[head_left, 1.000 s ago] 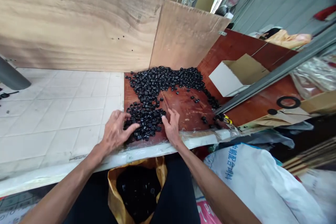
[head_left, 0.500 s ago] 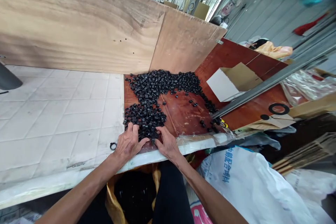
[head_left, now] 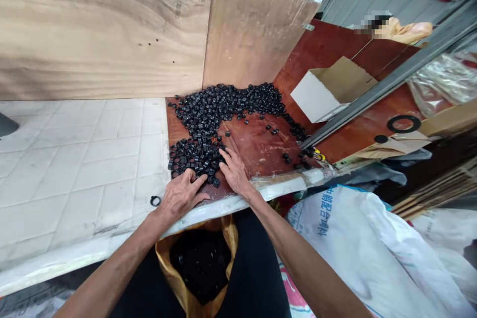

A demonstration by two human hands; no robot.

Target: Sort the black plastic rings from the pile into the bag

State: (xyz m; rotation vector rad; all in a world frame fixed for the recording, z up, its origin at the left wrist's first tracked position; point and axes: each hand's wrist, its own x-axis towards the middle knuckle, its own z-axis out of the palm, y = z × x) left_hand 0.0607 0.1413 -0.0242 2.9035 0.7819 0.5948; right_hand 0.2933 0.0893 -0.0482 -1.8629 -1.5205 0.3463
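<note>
Small black plastic rings (head_left: 196, 154) lie in a loose cluster near the front edge of a red-brown board (head_left: 255, 144). My left hand (head_left: 179, 193) rests at the cluster's near left side, thumb and forefinger apart, fingertips against the rings. At the cluster's right side is my right hand (head_left: 234, 171), its fingers stretched out and touching the outermost pieces. Neither hand visibly grips anything. A larger heap of the same black rings (head_left: 227, 102) spreads along the wooden back panel (head_left: 253, 35). One stray ring (head_left: 155, 201) sits on the white surface (head_left: 115, 171), left of my left hand.
Below the table edge, between my legs, a yellow sack (head_left: 164, 263) stands with its mouth spread, dark contents inside. An open cardboard box (head_left: 315, 94) leans at the right behind a slanting metal post (head_left: 372, 92). A white printed sack (head_left: 357, 228) bulges at lower right.
Both hands first drew back toward the front edge, pulling rings closer; a ring came out onto the white surface. Since then the right hand has reached forward along the cluster's right side.
</note>
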